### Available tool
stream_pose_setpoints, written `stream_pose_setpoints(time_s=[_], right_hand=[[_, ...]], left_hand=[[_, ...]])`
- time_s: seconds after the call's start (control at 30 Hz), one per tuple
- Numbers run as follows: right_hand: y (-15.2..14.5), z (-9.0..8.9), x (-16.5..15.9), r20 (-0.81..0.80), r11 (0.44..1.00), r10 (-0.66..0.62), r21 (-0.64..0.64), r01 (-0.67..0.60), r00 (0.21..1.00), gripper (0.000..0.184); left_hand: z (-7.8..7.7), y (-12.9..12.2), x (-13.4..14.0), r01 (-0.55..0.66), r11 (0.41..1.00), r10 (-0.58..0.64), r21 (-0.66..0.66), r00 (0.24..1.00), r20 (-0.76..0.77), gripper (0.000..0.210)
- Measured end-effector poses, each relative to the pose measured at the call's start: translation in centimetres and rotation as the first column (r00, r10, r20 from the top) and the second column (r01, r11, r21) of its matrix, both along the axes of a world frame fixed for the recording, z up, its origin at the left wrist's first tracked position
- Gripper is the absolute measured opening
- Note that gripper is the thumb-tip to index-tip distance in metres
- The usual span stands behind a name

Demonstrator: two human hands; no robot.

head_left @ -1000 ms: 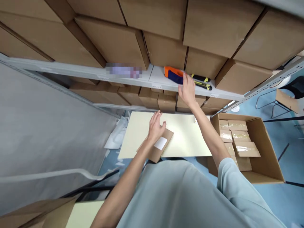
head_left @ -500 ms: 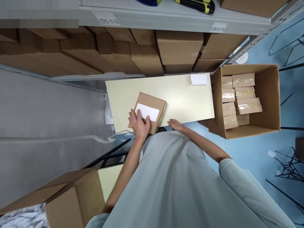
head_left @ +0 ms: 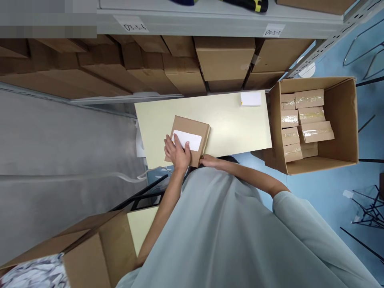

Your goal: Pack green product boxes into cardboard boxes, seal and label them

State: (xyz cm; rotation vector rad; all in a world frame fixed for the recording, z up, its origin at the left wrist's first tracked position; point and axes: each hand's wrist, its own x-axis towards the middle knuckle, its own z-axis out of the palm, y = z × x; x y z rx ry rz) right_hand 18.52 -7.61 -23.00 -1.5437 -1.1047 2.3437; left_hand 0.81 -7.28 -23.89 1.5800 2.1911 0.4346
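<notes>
My right hand [head_left: 208, 161] is at the near corner of the brown box [head_left: 192, 126], fingers bunched, but I can't tell if they pinch it; my left hand [head_left: 178, 154] lies on top, fingers a little apart, partly over the white label [head_left: 193, 141]. The box lies at the near edge of the table [head_left: 237, 124], left of the middle, and I think it's light and stiff but could dent, so its two sides seem best to hold. Past it, a little white box [head_left: 251, 99] is near the table's far right corner.
</notes>
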Motion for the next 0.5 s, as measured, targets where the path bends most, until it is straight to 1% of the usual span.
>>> stream_pose_setpoints(time_s=[0.07,0.17,0.33,0.43,0.5], right_hand=[[0.9,-0.3,-0.1,0.01,1.0,-0.028,-0.011,0.028,1.0,0.012],[2.6,-0.8,0.1,0.005,0.994,-0.11,-0.023,0.11,0.994,0.009],[7.1,-1.9,1.2,0.018,0.97,-0.244,-0.012,0.245,0.97,0.003],[9.8,-2.8,2.5,0.036,0.966,-0.253,0.059,0.251,0.967,0.014],[11.0,-3.3,3.6,0.062,0.962,-0.241,0.144,0.23,0.969,0.03]], left_hand=[[-0.1,0.0,0.0,0.001,1.0,-0.001,0.01,1.0,0.004,0.085],[-0.2,0.0,-0.1,0.002,1.0,-0.002,0.021,1.0,0.004,0.084],[-0.3,0.1,-0.1,0.029,0.999,-0.029,0.017,1.0,0.009,0.083],[-0.2,0.8,-0.2,0.047,0.999,-0.048,0.009,0.999,0.012,0.082],[0.0,1.5,-0.5,0.082,0.997,-0.081,-0.012,0.996,0.03,0.082]])
